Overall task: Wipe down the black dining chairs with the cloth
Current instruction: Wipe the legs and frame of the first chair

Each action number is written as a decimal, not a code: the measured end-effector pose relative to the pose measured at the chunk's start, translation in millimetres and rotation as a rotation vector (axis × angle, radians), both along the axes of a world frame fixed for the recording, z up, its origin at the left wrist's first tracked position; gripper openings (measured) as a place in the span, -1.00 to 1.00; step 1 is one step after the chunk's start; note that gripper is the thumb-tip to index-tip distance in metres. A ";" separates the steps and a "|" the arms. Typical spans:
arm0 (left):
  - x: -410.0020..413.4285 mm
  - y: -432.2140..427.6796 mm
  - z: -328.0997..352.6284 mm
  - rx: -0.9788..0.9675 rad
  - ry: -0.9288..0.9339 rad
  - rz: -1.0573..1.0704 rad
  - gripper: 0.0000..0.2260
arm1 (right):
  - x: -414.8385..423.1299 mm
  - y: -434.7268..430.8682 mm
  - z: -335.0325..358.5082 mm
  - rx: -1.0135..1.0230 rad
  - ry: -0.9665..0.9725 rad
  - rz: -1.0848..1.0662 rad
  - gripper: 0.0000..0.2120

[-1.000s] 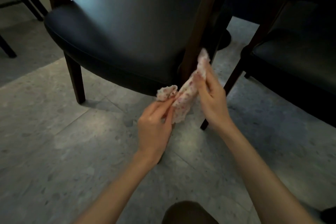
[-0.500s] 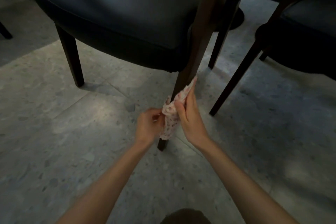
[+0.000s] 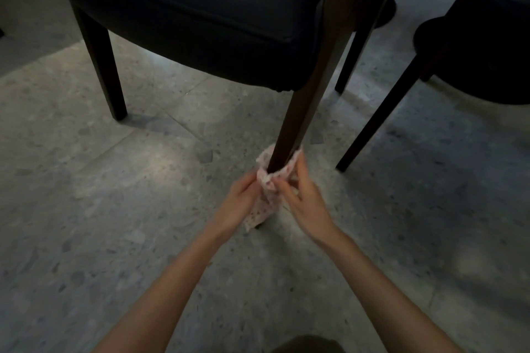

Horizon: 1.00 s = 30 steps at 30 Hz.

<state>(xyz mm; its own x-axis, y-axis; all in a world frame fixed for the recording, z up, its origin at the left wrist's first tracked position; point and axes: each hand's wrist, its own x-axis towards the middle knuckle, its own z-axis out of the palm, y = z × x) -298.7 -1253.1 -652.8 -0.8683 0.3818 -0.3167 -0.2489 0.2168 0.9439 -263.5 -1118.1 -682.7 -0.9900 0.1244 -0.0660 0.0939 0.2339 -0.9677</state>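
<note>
Cloth (image 3: 265,180), pale with small red dots, sits wrapped round the low end of the near chair leg (image 3: 304,106), just above the floor (image 3: 114,195). The leg's foot is hidden behind cloth and hands, and I can't tell how far the wrap goes round the back. Chair seat (image 3: 200,14) is dim and cut off at the top edge. Left hand (image 3: 238,206) grip: fingers curled on the cloth's hanging left part. Right hand (image 3: 304,200) grip: thumb and fingers pinch the cloth by the leg. Second chair (image 3: 481,60) at right, mostly out of frame.
</note>
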 end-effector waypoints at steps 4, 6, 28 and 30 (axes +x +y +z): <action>-17.7 11.2 38.3 0.117 0.158 -0.003 -0.80 | -21.0 23.1 65.1 0.086 0.266 -0.108 -0.27; -17.9 17.6 40.5 0.112 0.256 0.006 -0.79 | -27.5 25.5 75.5 0.119 0.321 -0.145 -0.30; 19.6 -43.6 -25.6 -0.602 0.117 -0.106 -0.80 | 22.6 -2.6 24.6 0.455 -0.331 -0.065 -0.73; 23.0 -46.7 25.6 -0.544 0.137 -0.110 -0.83 | 30.9 -1.3 68.1 0.401 -0.328 -0.067 -0.70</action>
<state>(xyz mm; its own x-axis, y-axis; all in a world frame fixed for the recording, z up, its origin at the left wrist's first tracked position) -275.7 -1299.8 -627.3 -0.8796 0.2858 -0.3802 -0.0806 0.6983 0.7113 -232.6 -1119.4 -614.6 -0.9143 0.2659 -0.3055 0.4045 0.5629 -0.7207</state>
